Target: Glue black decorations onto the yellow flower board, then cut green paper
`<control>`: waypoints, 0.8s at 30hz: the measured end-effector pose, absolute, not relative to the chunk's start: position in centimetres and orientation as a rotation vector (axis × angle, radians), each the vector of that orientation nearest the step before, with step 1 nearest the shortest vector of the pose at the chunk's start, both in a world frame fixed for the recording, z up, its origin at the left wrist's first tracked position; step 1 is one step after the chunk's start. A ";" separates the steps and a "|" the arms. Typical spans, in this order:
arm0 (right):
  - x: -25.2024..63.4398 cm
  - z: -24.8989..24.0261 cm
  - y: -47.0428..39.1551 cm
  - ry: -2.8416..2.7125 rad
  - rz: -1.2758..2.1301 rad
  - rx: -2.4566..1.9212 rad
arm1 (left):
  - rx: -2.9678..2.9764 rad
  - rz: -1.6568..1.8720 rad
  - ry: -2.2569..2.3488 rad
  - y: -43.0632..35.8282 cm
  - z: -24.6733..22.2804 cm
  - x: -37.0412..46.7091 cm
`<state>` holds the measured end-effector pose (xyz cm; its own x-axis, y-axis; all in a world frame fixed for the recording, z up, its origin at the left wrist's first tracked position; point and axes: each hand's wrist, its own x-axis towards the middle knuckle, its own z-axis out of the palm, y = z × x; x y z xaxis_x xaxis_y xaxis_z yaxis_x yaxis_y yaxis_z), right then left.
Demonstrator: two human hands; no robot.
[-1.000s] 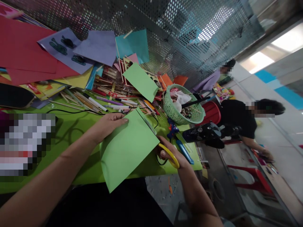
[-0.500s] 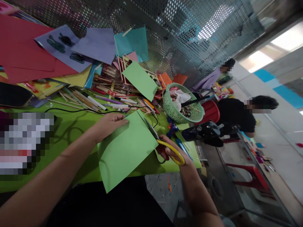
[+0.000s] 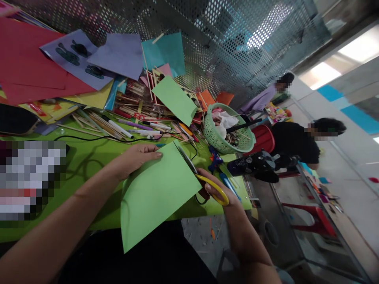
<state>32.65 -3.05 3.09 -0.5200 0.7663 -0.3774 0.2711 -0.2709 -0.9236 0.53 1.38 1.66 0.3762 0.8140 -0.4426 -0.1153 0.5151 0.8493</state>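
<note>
A large sheet of green paper (image 3: 160, 193) hangs partly over the table's front edge. My left hand (image 3: 140, 157) pinches its upper left edge, thumb on top. My right hand (image 3: 214, 185) is closed round the yellow handles of the scissors (image 3: 212, 190), with some fingers hidden behind the handles and paper. The scissor blades point up and to the left, along the sheet's upper right edge near its top corner. A smaller green sheet (image 3: 174, 98) lies on the craft supplies behind.
On the green table (image 3: 85, 157) are pens, sticks, a black cable, a blue glue gun (image 3: 214, 157) and a green basket (image 3: 229, 130). Red paper (image 3: 29, 59) and purple paper (image 3: 121, 55) lie back left. A dark bottle (image 3: 245, 163) is at right; two people sit beyond.
The large green sheet has tilted slightly, its lower corner moving down and left and its right corner shifting right. My right hand and the scissors have moved slightly left. My left hand keeps its hold.
</note>
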 end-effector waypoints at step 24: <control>31.9 1.2 -2.6 -1.507 1.760 -1.362 | 0.806 0.638 0.961 1.0 1.3 0.9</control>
